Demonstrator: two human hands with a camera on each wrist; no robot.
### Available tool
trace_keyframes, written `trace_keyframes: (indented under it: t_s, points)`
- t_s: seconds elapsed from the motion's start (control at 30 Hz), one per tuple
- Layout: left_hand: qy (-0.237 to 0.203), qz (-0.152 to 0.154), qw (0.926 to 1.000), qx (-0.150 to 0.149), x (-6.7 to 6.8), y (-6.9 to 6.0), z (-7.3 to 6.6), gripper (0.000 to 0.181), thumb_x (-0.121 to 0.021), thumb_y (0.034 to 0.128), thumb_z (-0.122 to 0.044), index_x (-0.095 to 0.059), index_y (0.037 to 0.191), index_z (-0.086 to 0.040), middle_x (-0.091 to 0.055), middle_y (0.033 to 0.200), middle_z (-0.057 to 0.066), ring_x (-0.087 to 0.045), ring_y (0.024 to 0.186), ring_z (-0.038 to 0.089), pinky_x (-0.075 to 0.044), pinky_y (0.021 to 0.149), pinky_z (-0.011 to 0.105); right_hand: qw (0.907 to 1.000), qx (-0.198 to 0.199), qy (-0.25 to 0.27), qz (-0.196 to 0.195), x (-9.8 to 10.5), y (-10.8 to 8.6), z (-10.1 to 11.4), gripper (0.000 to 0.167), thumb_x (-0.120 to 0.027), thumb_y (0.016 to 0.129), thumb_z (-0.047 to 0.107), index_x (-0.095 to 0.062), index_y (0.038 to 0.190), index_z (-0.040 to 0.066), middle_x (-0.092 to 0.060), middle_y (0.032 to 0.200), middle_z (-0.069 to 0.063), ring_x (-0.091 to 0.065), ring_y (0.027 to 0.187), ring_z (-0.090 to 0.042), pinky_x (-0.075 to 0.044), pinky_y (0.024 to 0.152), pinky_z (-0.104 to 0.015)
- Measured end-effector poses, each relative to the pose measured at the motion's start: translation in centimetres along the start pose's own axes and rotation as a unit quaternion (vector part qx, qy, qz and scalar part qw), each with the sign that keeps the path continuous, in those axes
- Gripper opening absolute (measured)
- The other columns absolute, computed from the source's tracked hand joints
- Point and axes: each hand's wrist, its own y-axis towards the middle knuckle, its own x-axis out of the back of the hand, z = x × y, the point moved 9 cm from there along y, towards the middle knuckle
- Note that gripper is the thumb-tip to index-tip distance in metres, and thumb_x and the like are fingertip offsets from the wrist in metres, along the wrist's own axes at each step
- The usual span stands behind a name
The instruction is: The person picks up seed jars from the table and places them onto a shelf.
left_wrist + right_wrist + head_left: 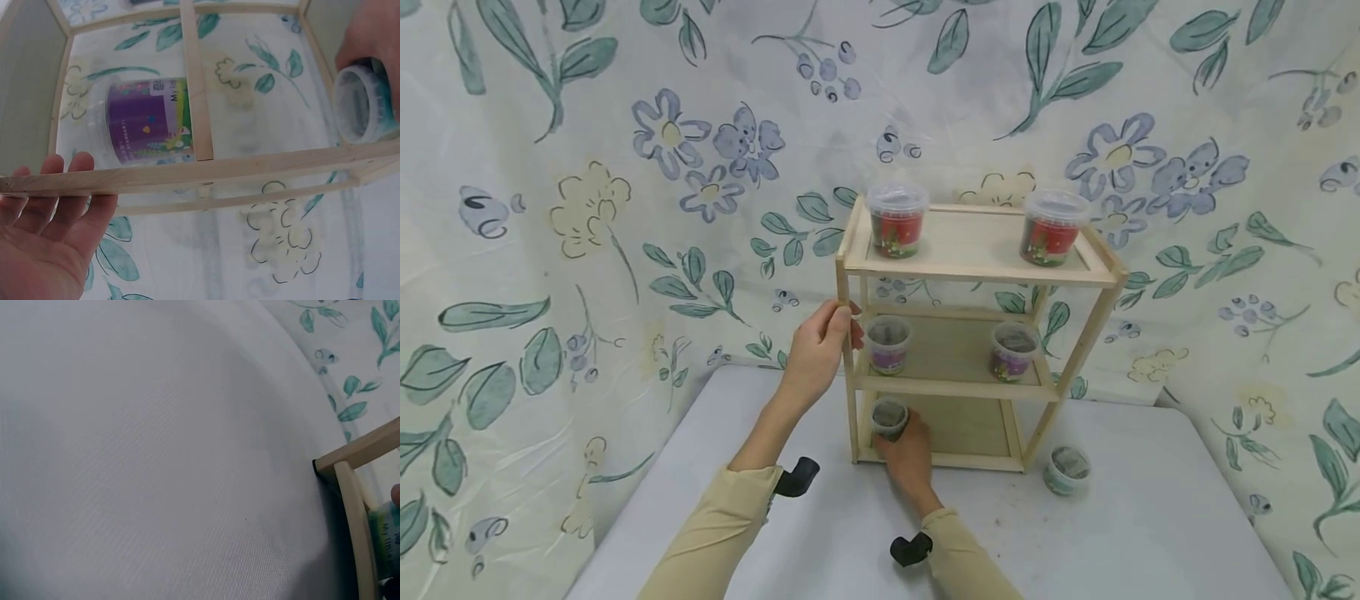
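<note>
A three-tier wooden shelf (943, 386) stands on the white table. My left hand (818, 346) grips its left front post (848, 375), and in the left wrist view the fingers (81, 164) curl round that wooden bar. At the left of the bottom tier, my right hand (912, 457) holds a small clear plastic tub (890, 418). That tub (359, 106) shows a teal label in the left wrist view. Only a sliver of the tub (386, 537) and a fingertip appear at the right wrist view's edge. Part of the right hand's grip is hidden.
Two red-labelled lidded tubs, one left (897, 221) and one right (1052, 229), stand on the top tier. Purple-labelled tubs, left (888, 346) and right (1013, 352), stand on the middle tier. Another tub (1066, 472) sits on the table (1142, 517) right of the shelf.
</note>
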Motion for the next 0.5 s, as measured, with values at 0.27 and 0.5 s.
trace_keyframes:
  t_s: [0.27, 0.5]
  points:
    - [0.012, -0.004, 0.9999, -0.01, 0.01, 0.06, 0.01, 0.035, -0.039, 0.1079, -0.034, -0.059, 0.108, -0.006, -0.063, 0.083, 0.016, -0.061, 0.08, 0.028, -0.048, 0.077, 0.039, 0.9995, -0.003, 0.009, 0.031, -0.03, -0.01, -0.04, 0.077, -0.082, 0.078, 0.029, -0.045, 0.134, -0.007, -0.056, 0.122, -0.027, -0.052, 0.117, -0.041, -0.046, 0.095, -0.055]
    - [0.016, -0.005, 0.9998, -0.01, 0.05, 0.11, 0.02, 0.036, -0.039, 0.1078, -0.035, -0.06, 0.108, -0.006, -0.063, 0.083, 0.014, -0.061, 0.081, 0.03, -0.048, 0.076, 0.038, 0.9967, 0.004, 0.041, 0.07, -0.02, -0.1, -0.05, 0.081, -0.081, 0.079, 0.028, -0.04, 0.139, -0.008, -0.052, 0.128, -0.027, -0.049, 0.121, -0.041, -0.043, 0.099, -0.055]
